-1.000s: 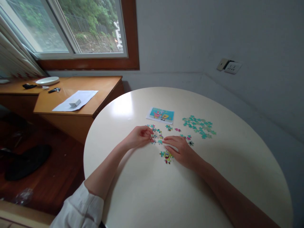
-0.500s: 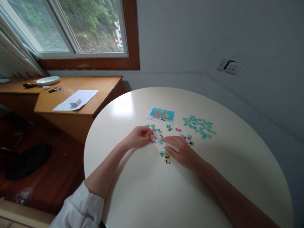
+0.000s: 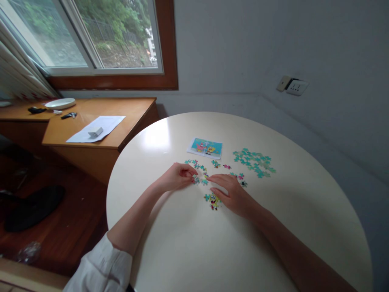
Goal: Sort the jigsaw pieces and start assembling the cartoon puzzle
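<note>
My left hand (image 3: 180, 177) is pinched at the left edge of a loose cluster of jigsaw pieces (image 3: 204, 182), with a small pale jigsaw piece (image 3: 195, 177) at its fingertips. Facing it, my right hand (image 3: 231, 194) rests low over the table, fingers stretched forward and thumb apart. Its fingertips come close to the cluster's right side. Just below the right thumb lies a joined yellow character section (image 3: 214, 201), partly covered by the hand. Beyond the hands is a picture card (image 3: 205, 148) showing cartoon characters on a blue-green ground.
Green jigsaw pieces (image 3: 255, 162) are spread at the right of the round white table (image 3: 188, 247). A few colored pieces (image 3: 241, 177) lie beyond my right hand. To the left stands a wooden desk (image 3: 136, 109) bearing a paper sheet (image 3: 106, 123) and a white plate (image 3: 60, 104).
The view has shifted very slightly. My left fingertips have moved a little at the pale piece, while my right hand stays in nearly the same place.
</note>
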Available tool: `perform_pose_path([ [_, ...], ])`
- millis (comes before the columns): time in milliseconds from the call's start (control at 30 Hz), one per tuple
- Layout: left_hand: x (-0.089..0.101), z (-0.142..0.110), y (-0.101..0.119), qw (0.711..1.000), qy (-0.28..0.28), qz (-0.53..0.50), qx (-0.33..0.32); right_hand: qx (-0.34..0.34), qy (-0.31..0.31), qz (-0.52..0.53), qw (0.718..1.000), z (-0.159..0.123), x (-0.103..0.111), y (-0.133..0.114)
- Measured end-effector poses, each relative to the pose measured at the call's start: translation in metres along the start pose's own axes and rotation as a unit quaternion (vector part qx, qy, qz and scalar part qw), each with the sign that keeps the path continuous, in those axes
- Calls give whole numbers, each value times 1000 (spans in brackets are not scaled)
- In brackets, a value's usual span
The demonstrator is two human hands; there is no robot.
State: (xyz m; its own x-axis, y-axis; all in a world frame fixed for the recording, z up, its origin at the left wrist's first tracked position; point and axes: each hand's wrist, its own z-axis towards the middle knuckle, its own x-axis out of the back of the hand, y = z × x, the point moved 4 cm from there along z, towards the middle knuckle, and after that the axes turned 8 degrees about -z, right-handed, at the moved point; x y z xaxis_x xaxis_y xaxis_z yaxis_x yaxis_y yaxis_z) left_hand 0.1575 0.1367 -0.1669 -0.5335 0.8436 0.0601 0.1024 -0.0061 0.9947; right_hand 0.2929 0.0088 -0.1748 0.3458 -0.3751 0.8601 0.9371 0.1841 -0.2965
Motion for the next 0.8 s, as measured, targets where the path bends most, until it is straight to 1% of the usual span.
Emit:
perform_pose_path([
  [267, -4, 0, 0, 999, -28, 38, 3, 9, 8, -9, 1000, -1, -2, 1],
  [467, -8, -2, -2, 996, -74, 35, 20, 12, 15, -11, 1000, -1, -2, 1],
  [633, -9, -3, -4, 996, -75, 32, 34, 14, 19, -10, 1000, -1, -1, 1],
  [800, -8, -3, -3, 996, -75, 45, 20, 14, 16, -12, 1000, 0, -1, 1],
])
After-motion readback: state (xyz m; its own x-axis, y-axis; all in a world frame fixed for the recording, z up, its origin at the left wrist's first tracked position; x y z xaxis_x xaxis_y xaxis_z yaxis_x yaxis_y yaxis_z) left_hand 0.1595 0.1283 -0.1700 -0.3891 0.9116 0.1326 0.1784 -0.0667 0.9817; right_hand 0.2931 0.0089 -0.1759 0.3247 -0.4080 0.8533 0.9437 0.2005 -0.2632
